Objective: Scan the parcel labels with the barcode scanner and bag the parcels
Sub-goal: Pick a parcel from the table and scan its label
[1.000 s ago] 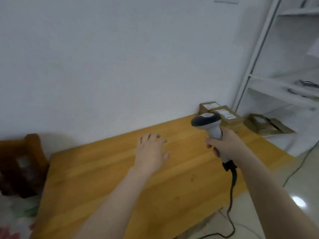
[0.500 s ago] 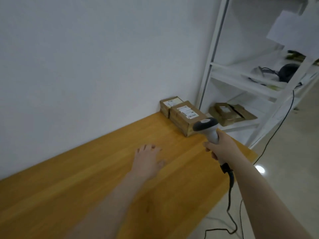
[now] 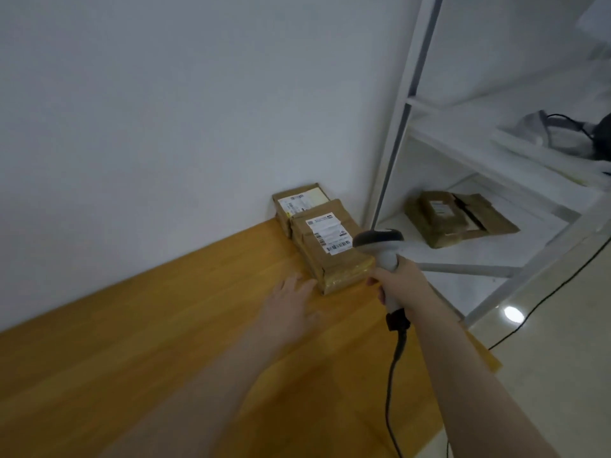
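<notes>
Two brown taped parcels lie at the far right end of the wooden table [image 3: 165, 342], against the wall. The nearer parcel [image 3: 330, 256] has a white barcode label facing up; the farther parcel [image 3: 299, 204] sits behind it, also labelled. My right hand [image 3: 401, 282] grips the handle of a grey-and-white barcode scanner [image 3: 380, 246], whose head hovers over the near parcel's right edge. My left hand [image 3: 291, 305] reaches over the table with fingers straight, fingertips just short of the near parcel's front corner.
A white metal shelf unit [image 3: 469, 269] stands right of the table, with more brown parcels [image 3: 449, 219] on its lower shelf and dark cabled gear [image 3: 598, 137] above. The scanner's black cable [image 3: 393, 385] hangs down past the table edge. Glossy floor lies to the right.
My view has swung right and closer to the parcels. Both hands have moved forward toward the near parcel, the scanner now over its edge.
</notes>
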